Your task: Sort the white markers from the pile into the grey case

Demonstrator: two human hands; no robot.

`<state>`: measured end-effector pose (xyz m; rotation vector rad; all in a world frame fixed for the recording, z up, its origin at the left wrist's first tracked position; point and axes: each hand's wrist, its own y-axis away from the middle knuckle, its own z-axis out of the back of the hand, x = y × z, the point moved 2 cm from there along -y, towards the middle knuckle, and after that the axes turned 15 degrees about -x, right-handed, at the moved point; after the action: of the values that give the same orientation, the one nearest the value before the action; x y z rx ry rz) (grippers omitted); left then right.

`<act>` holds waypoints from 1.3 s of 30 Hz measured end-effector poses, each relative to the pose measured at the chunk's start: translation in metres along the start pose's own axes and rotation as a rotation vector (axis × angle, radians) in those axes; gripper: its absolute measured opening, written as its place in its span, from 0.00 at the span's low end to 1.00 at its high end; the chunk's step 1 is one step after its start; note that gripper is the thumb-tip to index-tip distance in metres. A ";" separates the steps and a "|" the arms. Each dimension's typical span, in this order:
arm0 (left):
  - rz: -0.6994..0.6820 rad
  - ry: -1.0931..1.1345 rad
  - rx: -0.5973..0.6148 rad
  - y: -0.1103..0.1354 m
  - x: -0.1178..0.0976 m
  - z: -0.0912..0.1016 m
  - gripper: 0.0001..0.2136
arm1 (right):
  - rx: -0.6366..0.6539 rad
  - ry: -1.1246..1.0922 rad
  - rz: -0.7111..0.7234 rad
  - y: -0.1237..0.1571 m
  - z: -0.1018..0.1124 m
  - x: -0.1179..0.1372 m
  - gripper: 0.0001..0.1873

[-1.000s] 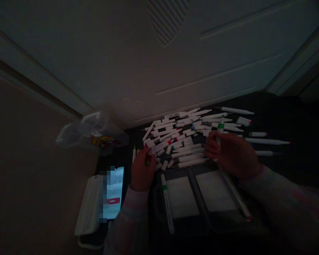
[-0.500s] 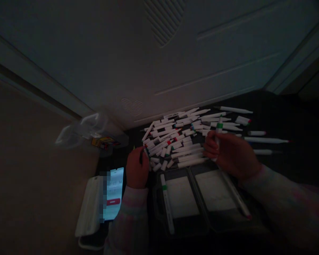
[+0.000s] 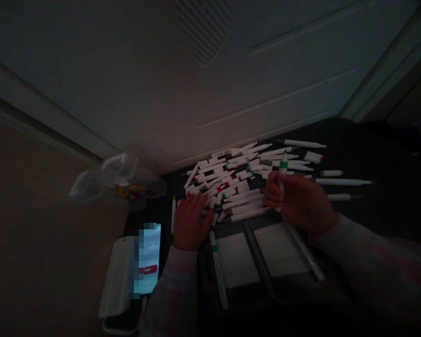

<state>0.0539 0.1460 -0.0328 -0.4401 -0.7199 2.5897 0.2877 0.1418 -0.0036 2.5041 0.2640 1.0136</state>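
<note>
In dim light, a heap of white markers and loose caps (image 3: 238, 180) lies on a dark surface. My right hand (image 3: 300, 201) is closed round a white marker with a green band (image 3: 283, 174), held upright. My left hand (image 3: 191, 221) rests at the left edge of the heap, fingers stretched out over small caps, holding nothing that I can see. An open dark case (image 3: 263, 262) with two pale panels lies in front of me. One green-banded marker (image 3: 218, 267) lies on its left edge and another marker (image 3: 307, 255) lies across its right half.
A lit phone (image 3: 148, 257) sits on a white pad (image 3: 116, 276) at the lower left. A clear plastic box (image 3: 112, 180) stands left of the heap. A white panelled door (image 3: 210, 84) rises behind. Single markers (image 3: 340, 181) lie scattered to the right.
My left hand has opened and spread its fingers over the caps at the heap's left edge, after being closed half a second ago. My right hand still holds the green-banded marker upright.
</note>
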 end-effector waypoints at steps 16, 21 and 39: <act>-0.097 -0.070 0.107 -0.003 -0.019 -0.002 0.17 | 0.010 0.092 0.082 0.001 0.000 0.003 0.05; -0.105 -0.092 0.072 -0.001 -0.014 -0.004 0.17 | -0.039 0.126 0.201 0.001 0.003 0.021 0.07; -0.262 -0.056 -0.118 -0.004 -0.010 -0.005 0.13 | -0.177 -0.024 0.628 -0.006 0.039 0.088 0.10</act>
<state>0.0657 0.1470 -0.0328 -0.2873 -0.8902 2.3305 0.3776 0.1639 0.0230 2.4731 -0.6327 1.1626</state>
